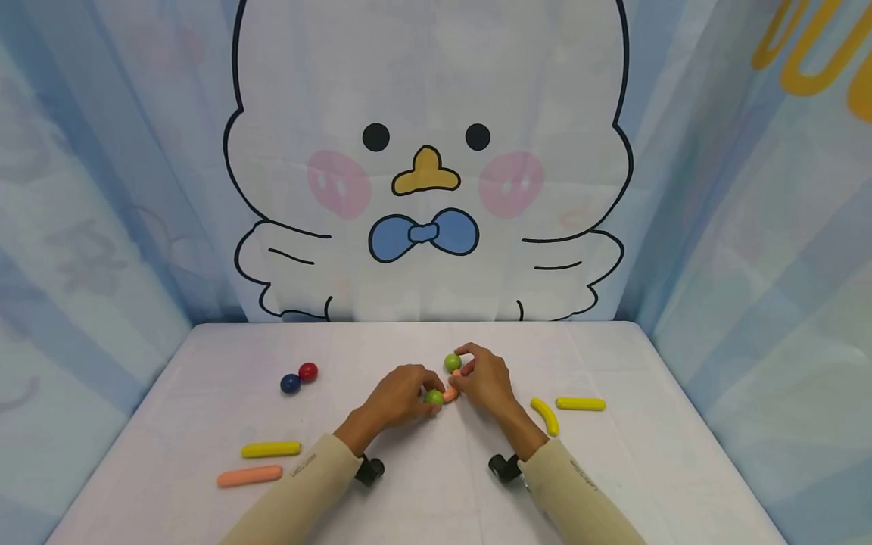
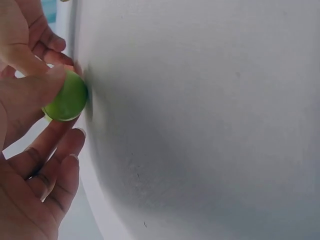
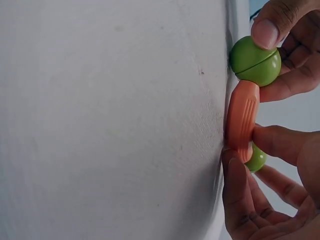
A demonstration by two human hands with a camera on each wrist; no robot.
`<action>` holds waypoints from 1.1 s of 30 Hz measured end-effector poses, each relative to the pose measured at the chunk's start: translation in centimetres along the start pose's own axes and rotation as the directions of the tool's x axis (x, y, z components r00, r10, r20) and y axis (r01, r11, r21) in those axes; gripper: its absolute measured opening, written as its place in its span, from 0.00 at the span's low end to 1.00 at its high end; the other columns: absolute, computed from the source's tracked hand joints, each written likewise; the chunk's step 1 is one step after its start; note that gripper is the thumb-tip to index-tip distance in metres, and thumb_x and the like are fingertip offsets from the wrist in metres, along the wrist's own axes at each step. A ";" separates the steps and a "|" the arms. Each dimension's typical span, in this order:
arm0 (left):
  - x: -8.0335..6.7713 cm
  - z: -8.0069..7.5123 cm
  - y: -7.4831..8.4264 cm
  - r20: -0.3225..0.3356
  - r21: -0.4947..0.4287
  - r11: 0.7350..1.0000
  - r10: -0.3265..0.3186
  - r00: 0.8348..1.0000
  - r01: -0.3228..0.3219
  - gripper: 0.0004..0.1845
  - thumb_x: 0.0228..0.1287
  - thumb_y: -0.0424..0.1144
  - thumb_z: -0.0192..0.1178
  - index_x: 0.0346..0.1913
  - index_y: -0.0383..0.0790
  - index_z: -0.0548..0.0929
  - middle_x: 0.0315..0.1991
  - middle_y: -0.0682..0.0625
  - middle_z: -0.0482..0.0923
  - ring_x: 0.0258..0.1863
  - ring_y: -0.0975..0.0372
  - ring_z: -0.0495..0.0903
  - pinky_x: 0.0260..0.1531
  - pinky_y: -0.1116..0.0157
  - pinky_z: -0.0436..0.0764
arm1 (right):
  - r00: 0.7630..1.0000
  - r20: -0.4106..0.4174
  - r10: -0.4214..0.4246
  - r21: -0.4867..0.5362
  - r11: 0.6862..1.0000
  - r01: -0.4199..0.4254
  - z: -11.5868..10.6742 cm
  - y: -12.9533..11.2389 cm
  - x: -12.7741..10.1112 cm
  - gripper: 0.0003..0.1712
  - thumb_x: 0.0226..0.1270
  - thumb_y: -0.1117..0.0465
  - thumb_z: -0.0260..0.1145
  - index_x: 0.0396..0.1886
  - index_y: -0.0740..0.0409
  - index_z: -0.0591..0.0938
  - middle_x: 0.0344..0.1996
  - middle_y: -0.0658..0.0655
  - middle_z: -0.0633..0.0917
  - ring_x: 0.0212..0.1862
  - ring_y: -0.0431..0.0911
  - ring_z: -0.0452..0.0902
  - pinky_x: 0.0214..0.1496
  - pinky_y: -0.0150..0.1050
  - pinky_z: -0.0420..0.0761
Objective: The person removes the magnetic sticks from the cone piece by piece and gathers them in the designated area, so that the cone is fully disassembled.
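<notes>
Near the table's middle, my left hand (image 1: 400,395) pinches a green ball (image 1: 434,397) between thumb and fingers. That ball (image 2: 70,100) sits low at the tabletop in the left wrist view. My right hand (image 1: 489,384) grips a curved orange stick (image 3: 242,119) with thumb and fingertips. One end of the stick meets the left hand's ball (image 3: 255,62). At its far end is a second green ball (image 1: 453,362), partly hidden behind the right fingers in the right wrist view.
To the right lie a curved yellow stick (image 1: 545,417) and a straight yellow stick (image 1: 580,403). Farther left sit a red ball (image 1: 308,372) and a dark blue ball (image 1: 290,384), side by side. A yellow stick (image 1: 271,450) and an orange stick (image 1: 250,476) lie by the left sleeve.
</notes>
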State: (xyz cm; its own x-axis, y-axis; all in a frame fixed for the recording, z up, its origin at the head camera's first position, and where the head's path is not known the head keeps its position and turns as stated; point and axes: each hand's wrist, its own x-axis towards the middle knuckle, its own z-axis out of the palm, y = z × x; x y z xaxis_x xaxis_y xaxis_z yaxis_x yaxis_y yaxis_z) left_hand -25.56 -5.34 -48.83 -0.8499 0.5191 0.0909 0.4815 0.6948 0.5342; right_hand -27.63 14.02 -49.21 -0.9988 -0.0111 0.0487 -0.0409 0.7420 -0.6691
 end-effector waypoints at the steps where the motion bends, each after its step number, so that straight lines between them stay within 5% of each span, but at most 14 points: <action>1: -0.1 -0.1 0.1 0.005 -0.005 1.000 -0.005 1.000 0.005 0.12 0.62 0.36 0.77 0.49 0.43 0.92 0.41 0.52 0.89 0.41 0.60 0.82 0.48 0.58 0.81 | 1.000 0.002 0.004 0.004 1.000 -0.004 0.0 0.0 0.0 0.27 0.60 0.61 0.82 0.60 0.50 0.86 0.32 0.52 0.87 0.36 0.47 0.79 0.40 0.40 0.75; 5: -0.4 -0.4 0.3 0.026 -0.042 0.998 -0.041 0.999 0.042 0.13 0.63 0.32 0.75 0.50 0.43 0.92 0.44 0.51 0.89 0.46 0.58 0.84 0.54 0.54 0.82 | 1.000 0.007 0.017 0.006 1.000 -0.017 0.0 -0.1 0.1 0.27 0.61 0.61 0.82 0.60 0.50 0.85 0.32 0.52 0.87 0.37 0.47 0.80 0.41 0.40 0.75; 9: -1.0 -0.7 0.3 0.032 -0.058 0.998 -0.032 0.999 0.034 0.14 0.61 0.27 0.74 0.49 0.42 0.92 0.43 0.52 0.89 0.45 0.59 0.84 0.50 0.57 0.82 | 0.999 0.005 0.032 0.007 0.999 -0.032 0.1 -0.1 0.2 0.27 0.61 0.61 0.81 0.61 0.49 0.85 0.33 0.52 0.87 0.37 0.48 0.80 0.42 0.41 0.76; 21: -4.4 -2.6 -0.6 0.038 -0.098 0.993 -0.055 0.998 0.058 0.17 0.65 0.27 0.72 0.55 0.43 0.89 0.48 0.54 0.87 0.47 0.60 0.82 0.52 0.56 0.83 | 0.999 -0.001 0.033 0.036 0.999 -0.033 0.3 0.3 0.1 0.27 0.60 0.61 0.81 0.60 0.49 0.86 0.33 0.53 0.87 0.36 0.47 0.79 0.40 0.40 0.75; 33: -8.1 -5.9 -2.2 -0.078 -0.088 0.977 -0.203 0.976 0.196 0.20 0.60 0.27 0.76 0.53 0.49 0.89 0.48 0.59 0.88 0.47 0.63 0.82 0.54 0.56 0.86 | 1.000 0.005 0.029 0.044 0.999 -0.029 0.3 0.2 0.1 0.27 0.61 0.61 0.81 0.60 0.48 0.86 0.33 0.52 0.86 0.37 0.48 0.79 0.42 0.40 0.75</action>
State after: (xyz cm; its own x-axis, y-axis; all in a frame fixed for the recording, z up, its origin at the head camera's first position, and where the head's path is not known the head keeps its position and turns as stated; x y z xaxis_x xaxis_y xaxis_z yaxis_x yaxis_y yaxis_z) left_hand -20.96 -14.00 -45.80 -0.9440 0.3267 0.0462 0.2849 0.7364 0.6137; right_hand -27.71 13.99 -49.61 -0.9996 0.0076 0.0257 -0.0127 0.7119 -0.7022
